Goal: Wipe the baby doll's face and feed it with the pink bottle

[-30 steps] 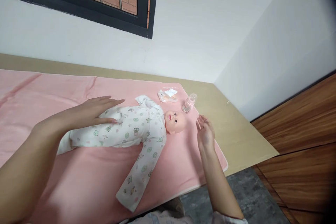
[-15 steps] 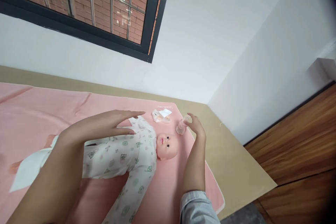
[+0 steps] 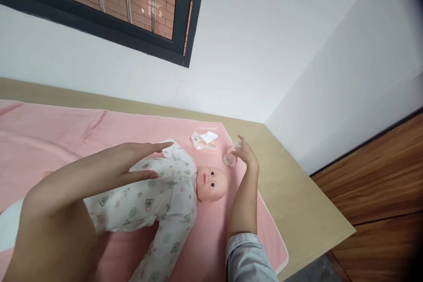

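A baby doll point(image 3: 211, 183) in a white printed outfit lies on its back on a pink mat point(image 3: 205, 238), head to the right. My left hand point(image 3: 145, 158) is over the doll's torso, fingers stretched out and thumb apart, with nothing in it. Past the doll's head, a small clear bottle point(image 3: 228, 157) is at the mat's edge. My right hand point(image 3: 247, 153) curls round the bottle's upper part, with thumb and fingers on either side. Beside the bottle lies a clear plastic packet point(image 3: 198, 142) with a white piece on it.
The mat covers much of a light wooden table point(image 3: 291, 202). A dark-framed window point(image 3: 180, 22) is in the white wall behind. Wood-grain panels point(image 3: 373, 176) stand beyond the table's right edge.
My left hand has drawn back a little to the left along the doll. The right hand remains at the bottle, its fingertips slightly farther apart. The view has tilted slightly.
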The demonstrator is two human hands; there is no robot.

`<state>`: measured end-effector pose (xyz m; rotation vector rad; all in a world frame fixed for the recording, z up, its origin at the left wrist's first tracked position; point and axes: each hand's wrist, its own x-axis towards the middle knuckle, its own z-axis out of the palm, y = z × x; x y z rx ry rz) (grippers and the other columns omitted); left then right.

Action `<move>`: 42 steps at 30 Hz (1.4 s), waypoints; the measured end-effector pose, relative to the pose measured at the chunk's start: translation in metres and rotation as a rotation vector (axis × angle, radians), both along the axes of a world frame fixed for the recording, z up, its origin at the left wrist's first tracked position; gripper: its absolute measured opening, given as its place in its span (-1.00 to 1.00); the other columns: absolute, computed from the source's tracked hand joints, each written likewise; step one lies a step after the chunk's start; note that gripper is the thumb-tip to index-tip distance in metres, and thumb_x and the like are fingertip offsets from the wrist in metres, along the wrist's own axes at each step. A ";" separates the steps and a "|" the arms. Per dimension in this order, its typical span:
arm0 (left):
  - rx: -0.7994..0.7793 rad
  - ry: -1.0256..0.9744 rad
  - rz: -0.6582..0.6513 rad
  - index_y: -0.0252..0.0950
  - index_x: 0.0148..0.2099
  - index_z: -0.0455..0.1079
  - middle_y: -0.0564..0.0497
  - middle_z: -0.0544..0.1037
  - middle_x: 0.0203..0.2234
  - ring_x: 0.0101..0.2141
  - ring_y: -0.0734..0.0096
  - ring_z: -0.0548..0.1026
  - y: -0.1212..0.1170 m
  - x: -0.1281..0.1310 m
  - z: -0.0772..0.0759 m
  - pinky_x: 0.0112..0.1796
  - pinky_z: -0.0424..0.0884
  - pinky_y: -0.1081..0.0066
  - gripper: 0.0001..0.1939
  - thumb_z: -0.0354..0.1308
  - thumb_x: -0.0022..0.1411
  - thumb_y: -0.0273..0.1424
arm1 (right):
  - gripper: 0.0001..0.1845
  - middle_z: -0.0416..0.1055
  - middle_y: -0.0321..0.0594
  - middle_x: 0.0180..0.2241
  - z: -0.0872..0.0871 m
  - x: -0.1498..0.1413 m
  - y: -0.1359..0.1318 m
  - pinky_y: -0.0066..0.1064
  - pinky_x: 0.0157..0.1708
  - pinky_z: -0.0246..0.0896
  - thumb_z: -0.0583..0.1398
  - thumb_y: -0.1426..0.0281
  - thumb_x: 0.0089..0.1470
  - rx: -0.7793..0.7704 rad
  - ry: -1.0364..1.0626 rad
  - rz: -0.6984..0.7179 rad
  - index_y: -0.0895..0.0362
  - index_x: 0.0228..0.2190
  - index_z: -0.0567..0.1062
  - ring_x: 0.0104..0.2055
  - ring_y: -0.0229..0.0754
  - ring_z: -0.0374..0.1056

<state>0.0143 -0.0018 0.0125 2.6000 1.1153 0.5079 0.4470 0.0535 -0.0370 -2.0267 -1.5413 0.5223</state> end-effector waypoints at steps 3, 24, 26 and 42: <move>0.049 0.008 -0.048 0.16 0.43 -0.04 0.20 0.27 0.30 0.23 0.25 0.32 0.003 0.001 -0.003 0.21 0.27 0.28 -0.32 0.09 0.36 -0.05 | -0.02 0.37 -0.01 0.07 -0.004 0.001 -0.001 -0.22 0.06 0.33 0.31 0.53 -0.11 0.038 -0.008 -0.005 0.11 0.31 0.09 0.01 -0.09 0.42; 0.123 0.070 -0.034 -0.09 0.43 0.09 0.01 0.47 0.15 0.03 0.19 0.50 0.003 0.009 0.002 0.08 0.32 0.30 -0.35 0.04 0.39 -0.04 | -0.02 0.42 -0.03 0.03 -0.014 0.004 0.003 -0.14 0.07 0.32 0.33 0.48 -0.18 0.147 -0.022 -0.030 0.09 0.28 0.17 -0.02 -0.02 0.43; 0.116 0.058 -0.014 -0.07 0.43 0.08 0.02 0.47 0.15 0.03 0.20 0.50 0.002 0.010 0.002 0.09 0.32 0.30 -0.35 0.05 0.38 -0.04 | -0.08 0.43 -0.03 0.03 -0.014 0.004 0.003 -0.13 0.07 0.32 0.32 0.46 -0.17 0.147 -0.038 -0.028 0.08 0.25 0.23 -0.01 -0.01 0.43; 0.211 -0.039 -0.002 -0.02 0.43 0.04 0.05 0.34 0.25 0.16 0.16 0.38 0.007 0.054 0.003 0.11 0.29 0.28 -0.41 0.00 0.41 -0.18 | -0.11 0.37 -0.09 0.05 0.033 -0.059 -0.024 -0.17 -0.05 0.42 0.31 0.27 -0.01 0.416 0.178 0.295 -0.01 0.29 0.10 -0.05 -0.08 0.41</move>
